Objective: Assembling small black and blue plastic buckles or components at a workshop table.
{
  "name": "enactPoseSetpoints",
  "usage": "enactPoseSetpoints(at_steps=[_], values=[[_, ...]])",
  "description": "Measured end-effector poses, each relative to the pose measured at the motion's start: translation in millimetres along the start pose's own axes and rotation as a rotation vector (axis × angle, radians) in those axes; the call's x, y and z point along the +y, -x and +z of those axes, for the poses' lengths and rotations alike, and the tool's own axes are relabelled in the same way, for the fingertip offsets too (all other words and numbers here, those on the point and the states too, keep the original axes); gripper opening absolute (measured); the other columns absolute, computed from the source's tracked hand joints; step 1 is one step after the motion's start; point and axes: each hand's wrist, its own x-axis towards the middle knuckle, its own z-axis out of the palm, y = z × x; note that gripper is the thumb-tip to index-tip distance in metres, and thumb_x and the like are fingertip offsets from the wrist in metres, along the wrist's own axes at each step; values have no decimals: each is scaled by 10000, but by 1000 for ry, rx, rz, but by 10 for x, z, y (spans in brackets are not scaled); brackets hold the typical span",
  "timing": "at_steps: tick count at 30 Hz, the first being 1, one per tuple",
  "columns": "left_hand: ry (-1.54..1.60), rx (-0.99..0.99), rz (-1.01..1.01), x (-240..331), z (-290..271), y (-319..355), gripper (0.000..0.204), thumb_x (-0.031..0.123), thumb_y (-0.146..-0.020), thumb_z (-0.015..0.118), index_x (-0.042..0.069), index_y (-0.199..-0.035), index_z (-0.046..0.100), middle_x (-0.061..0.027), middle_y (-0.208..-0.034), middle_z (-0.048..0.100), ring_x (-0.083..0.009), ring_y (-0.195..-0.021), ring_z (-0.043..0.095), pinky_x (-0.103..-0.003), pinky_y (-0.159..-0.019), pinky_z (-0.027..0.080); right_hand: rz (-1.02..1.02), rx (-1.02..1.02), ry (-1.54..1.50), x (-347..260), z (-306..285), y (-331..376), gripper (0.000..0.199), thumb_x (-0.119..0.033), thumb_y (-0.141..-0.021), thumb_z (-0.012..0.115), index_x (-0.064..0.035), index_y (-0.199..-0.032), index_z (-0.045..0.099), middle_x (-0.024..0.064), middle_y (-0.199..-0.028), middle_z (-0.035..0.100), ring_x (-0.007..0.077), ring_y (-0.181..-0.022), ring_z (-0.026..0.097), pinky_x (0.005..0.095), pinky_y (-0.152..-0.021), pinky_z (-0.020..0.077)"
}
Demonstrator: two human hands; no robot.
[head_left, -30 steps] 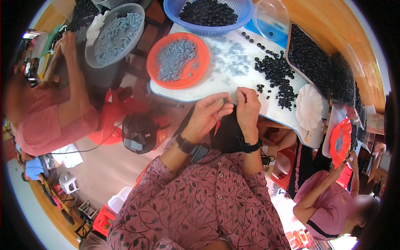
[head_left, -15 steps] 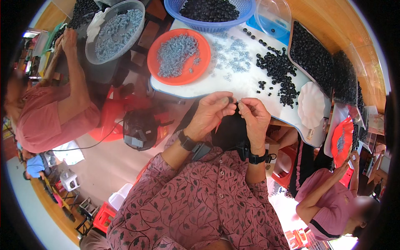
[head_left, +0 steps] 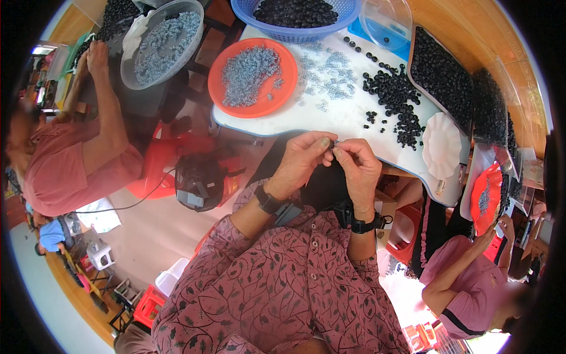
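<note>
My left hand (head_left: 303, 158) and my right hand (head_left: 359, 164) meet just off the near edge of the white table, fingertips pinched together. Between the left thumb and forefinger is a small black piece (head_left: 332, 143), mostly covered by the fingers. The right fingertips press against it; whatever they pinch is too small and hidden to make out. Beyond my hands lie loose small black round parts (head_left: 392, 97) and scattered translucent grey small parts (head_left: 327, 74). An orange-red plate (head_left: 221, 85) carries a heap of the same grey parts.
A blue basket (head_left: 283, 34) of black parts stands at the back, beside a clear round tub (head_left: 389, 20). To the right are a tray (head_left: 420, 41) of black parts and a white scalloped dish (head_left: 441, 147). Co-workers sit left (head_left: 82, 159) and right (head_left: 466, 283).
My two hands have come closer, and the fingertips now touch at the black piece. A small pale piece seen at the right fingertips before is now hidden.
</note>
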Motion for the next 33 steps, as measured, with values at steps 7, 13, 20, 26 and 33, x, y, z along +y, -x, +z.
enactPoseSetpoints(at_steps=[7, 13, 20, 26, 33], values=[[-111, 3, -31, 19, -40, 26, 248, 158, -997, 552, -13, -1155, 634, -24, -869, 638, -87, -758, 590, -226, -705, 494, -43, -25, 136, 74, -31, 6, 53, 54, -874, 644, 30, -918, 625, 38, -903, 606, 94, -771, 597, 216, -702, 485], [-156, 7, -36, -31, -26, -28, 224, 142, -994, 554, -19, -1125, 639, -32, -900, 650, -84, -754, 604, -218, -707, 513, 55, -43, -21, 27, 10, -4, 79, 72, -894, 611, 15, -932, 574, 57, -814, 617, 114, -711, 614, 235, -666, 513], [-42, 11, -17, -110, -97, -51, 223, 153, -987, 573, -14, -1120, 637, -37, -917, 659, -86, -753, 614, -231, -663, 526, -90, 26, 310, 128, 35, 13, 84, 33, -859, 669, 13, -930, 628, 72, -931, 618, 137, -819, 586, 251, -737, 482], [-44, 18, -21, -109, -95, -54, 212, 162, -986, 577, -6, -1097, 643, -27, -907, 658, -84, -742, 613, -230, -651, 525, -124, 41, 393, 142, 43, 18, 103, 38, -857, 670, 12, -949, 633, 77, -923, 622, 142, -807, 592, 255, -730, 485], [-30, 4, -44, -138, -132, -60, 205, 161, -988, 573, 0, -1088, 651, -23, -901, 659, -82, -746, 614, -233, -666, 524, -169, 6, 411, 97, 49, -5, 118, 54, -850, 668, 14, -960, 658, 75, -923, 624, 141, -810, 596, 253, -729, 486]])
